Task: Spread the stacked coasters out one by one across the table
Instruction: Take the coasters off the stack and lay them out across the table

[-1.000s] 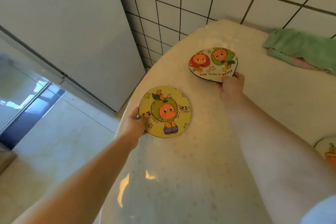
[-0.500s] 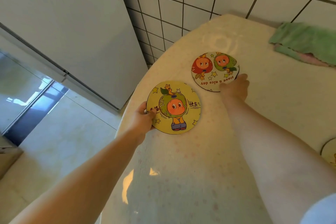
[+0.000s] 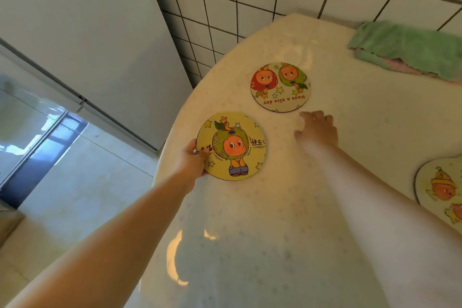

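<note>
Since half a second ago, the right hand [image 3: 317, 130] has been lifted off the round two-character coaster [image 3: 280, 86], fingers loosely spread, empty. The yellow stack coaster [image 3: 231, 146], nearer than that one, is pinched by the left hand [image 3: 191, 161], presumably steadied for the next pick.

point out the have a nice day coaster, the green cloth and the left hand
have a nice day coaster [image 3: 280, 86], head view, middle of its printed face
green cloth [image 3: 410, 45], head view, middle of the green top layer
left hand [image 3: 191, 161], head view, back of the hand
</note>
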